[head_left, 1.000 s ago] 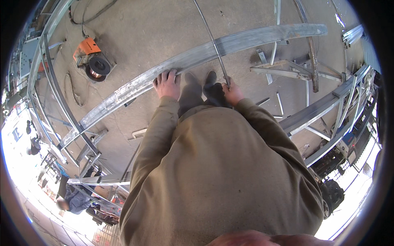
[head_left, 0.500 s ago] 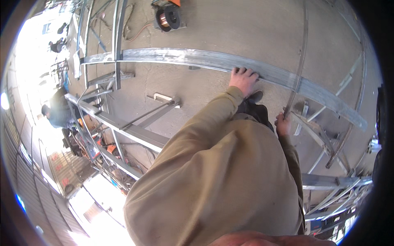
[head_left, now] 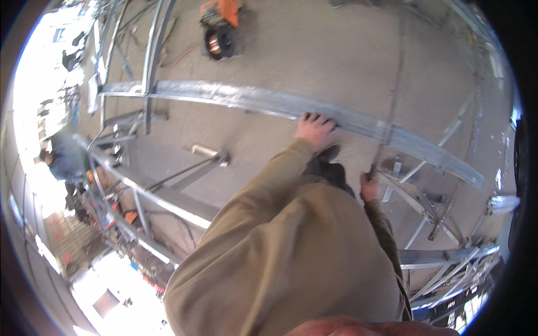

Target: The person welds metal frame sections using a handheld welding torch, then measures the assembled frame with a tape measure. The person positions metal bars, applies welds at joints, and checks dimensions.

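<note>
A long, shiny grey metal beam [head_left: 224, 96] crosses in front of me from the left to the lower right. My left hand [head_left: 318, 132] lies at its near edge, fingers bent over it and thumb hidden. Farther right, my right hand [head_left: 370, 187] is closed around the near end of a long thin metal bar [head_left: 395, 101]. This bar passes across the beam and stretches away over the floor. Whether bar and beam touch cannot be made out. Below my left hand a dark shoe [head_left: 329, 152] shows.
A wire spool [head_left: 225, 42] sits by an orange machine at the far side. Metal frames stand at the left, including a long rail [head_left: 159, 197]. Angled stand legs [head_left: 412, 196] and more metal lengths [head_left: 423, 257] are at the right. Another person [head_left: 60, 165] is at the far left.
The whole view has shifted, so most things appear farther left and a little lower. Both hands keep their places on the beam and the bar.
</note>
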The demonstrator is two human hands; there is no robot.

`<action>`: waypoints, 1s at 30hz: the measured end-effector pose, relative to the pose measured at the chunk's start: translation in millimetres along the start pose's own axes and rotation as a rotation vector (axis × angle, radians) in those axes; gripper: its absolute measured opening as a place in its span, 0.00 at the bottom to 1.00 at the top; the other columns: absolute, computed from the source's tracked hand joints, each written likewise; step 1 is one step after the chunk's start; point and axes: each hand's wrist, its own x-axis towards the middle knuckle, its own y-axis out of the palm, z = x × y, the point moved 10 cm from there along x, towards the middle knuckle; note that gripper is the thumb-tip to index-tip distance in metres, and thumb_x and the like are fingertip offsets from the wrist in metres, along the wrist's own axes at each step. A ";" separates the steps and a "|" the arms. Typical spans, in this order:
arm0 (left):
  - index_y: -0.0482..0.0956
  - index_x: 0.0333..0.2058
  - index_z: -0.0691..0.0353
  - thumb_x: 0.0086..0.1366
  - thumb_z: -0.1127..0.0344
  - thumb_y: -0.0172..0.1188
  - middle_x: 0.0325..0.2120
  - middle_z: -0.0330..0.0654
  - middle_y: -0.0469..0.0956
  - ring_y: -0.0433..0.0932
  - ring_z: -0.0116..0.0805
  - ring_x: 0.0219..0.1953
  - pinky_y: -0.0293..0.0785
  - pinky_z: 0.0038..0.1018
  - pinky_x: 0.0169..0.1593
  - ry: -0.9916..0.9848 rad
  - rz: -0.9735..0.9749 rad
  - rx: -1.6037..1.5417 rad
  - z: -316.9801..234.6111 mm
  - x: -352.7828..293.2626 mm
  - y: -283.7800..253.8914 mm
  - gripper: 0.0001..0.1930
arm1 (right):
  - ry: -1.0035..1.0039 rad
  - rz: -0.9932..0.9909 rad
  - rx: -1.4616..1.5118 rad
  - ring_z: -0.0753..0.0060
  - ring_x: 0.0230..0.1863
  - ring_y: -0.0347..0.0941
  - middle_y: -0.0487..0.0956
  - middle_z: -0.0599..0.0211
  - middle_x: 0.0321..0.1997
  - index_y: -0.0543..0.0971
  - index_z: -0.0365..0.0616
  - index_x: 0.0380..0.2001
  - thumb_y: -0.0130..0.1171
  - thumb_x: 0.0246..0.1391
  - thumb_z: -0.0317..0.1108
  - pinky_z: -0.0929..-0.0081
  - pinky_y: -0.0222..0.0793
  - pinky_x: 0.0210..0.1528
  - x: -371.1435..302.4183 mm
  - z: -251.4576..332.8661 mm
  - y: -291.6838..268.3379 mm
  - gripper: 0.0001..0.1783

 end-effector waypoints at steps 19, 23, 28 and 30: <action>0.72 0.64 0.48 0.62 0.55 0.66 0.60 0.41 0.75 0.70 0.44 0.65 0.58 0.48 0.72 0.264 0.185 -0.121 106.6 3.0 -78.4 0.31 | -1.027 -0.537 -0.260 0.46 0.72 0.62 0.66 0.57 0.73 0.67 0.59 0.72 0.58 0.51 0.20 0.52 0.63 0.72 145.6 564.1 -219.8 0.43; 0.73 0.62 0.50 0.62 0.52 0.67 0.59 0.42 0.76 0.71 0.44 0.64 0.61 0.49 0.71 0.135 0.041 -0.250 160.5 -14.2 -116.8 0.31 | -1.241 -0.414 -0.822 0.52 0.74 0.61 0.67 0.59 0.73 0.71 0.58 0.68 0.58 0.45 0.17 0.54 0.55 0.77 187.4 638.2 -194.7 0.44; 0.75 0.61 0.50 0.60 0.53 0.69 0.58 0.43 0.76 0.72 0.44 0.64 0.62 0.50 0.71 -0.029 -0.038 -0.282 206.4 -35.1 -134.4 0.31 | -1.299 0.061 -1.137 0.55 0.70 0.66 0.79 0.60 0.60 0.84 0.50 0.48 0.60 0.49 0.26 0.50 0.50 0.79 201.4 613.5 -99.4 0.20; 0.74 0.61 0.50 0.60 0.53 0.69 0.58 0.42 0.76 0.72 0.43 0.64 0.61 0.50 0.71 -0.095 -0.054 -0.282 218.5 -36.4 -134.4 0.31 | -1.067 0.298 -1.361 0.56 0.67 0.69 0.82 0.58 0.56 0.84 0.50 0.51 0.61 0.56 0.39 0.49 0.47 0.80 225.3 585.6 -72.6 0.19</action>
